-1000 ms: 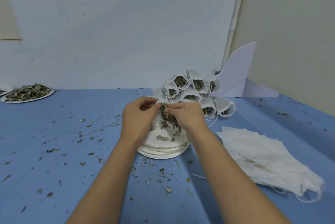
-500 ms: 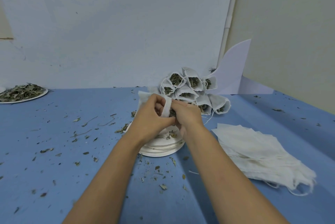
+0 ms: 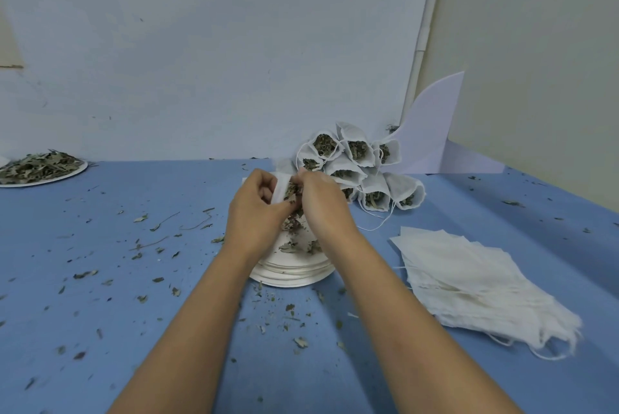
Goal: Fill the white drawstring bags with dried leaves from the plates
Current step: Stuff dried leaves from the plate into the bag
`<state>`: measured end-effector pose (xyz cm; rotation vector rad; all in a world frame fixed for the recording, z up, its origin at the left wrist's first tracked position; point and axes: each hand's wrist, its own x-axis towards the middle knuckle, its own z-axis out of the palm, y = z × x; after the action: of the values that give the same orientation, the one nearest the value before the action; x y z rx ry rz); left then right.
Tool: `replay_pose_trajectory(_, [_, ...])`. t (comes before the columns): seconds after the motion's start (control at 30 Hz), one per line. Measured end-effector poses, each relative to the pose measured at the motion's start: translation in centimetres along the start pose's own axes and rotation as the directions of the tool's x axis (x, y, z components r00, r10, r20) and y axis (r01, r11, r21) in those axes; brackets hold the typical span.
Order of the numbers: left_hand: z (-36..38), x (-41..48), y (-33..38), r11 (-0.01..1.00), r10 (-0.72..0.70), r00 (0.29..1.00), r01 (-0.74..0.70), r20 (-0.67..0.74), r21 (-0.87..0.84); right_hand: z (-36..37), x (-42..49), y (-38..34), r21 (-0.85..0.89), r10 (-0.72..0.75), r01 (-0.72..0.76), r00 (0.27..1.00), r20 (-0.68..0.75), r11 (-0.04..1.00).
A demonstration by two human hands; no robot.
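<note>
A: State of left hand?
B: Pinching white bag open, held above plate stack.
A: And right hand?
B: Fingers curled round dried leaves (at the bag mouth).

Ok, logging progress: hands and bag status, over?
Left hand holds small white drawstring bag open. Right hand pinches dried green leaves at its mouth. Nothing in the way.
</note>
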<state>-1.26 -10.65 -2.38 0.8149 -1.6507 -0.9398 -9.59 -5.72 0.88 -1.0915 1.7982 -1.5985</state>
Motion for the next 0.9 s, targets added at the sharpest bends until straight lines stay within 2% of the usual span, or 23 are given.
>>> replay_pose_trajectory(0.13, [-0.4,0.2,-0.1,0.999,-0.02,1.0,0.02,-0.005,-0.048,-0.6,0.2,0.1,-0.015,-0.019,0.02,0.999,0.039,1.0])
replay_pose_trajectory(0.3, [-1.0,0.4,0.2,0.992,-0.057,0.998,0.057,0.003,-0.116,-1.6,0.6,0.3,0.167,-0.002,0.002,1.0,-0.003,0.986])
replay_pose_trajectory(0.47, [-1.2,0.2,0.6,0.988,-0.039,0.991,0.056,0.125,-0.142,-2.1,0.6,1.2,-0.07,-0.104,0.101,0.994,-0.035,0.992])
replay_pose_trajectory(0.67, [-1.0,0.2,0.6,0.99,-0.021,0.978,0.051,0.209,-0.135,-2.1,0.7,1.4,-0.166,-0.189,0.174,0.979,-0.077,0.971])
replay_pose_trajectory(0.77, [-0.9,0.4,0.4,0.995,-0.036,0.992,0.047,0.124,-0.086,-2.0,0.8,1.7,-0.238,-0.239,0.218,0.969,-0.062,0.947])
replay_pose_trajectory(0.9, [-0.8,0.8,0.2,1.0,-0.014,0.997,0.016,-0.08,0.02,-1.5,0.7,1.8,-0.398,-0.355,0.295,0.931,-0.086,0.869])
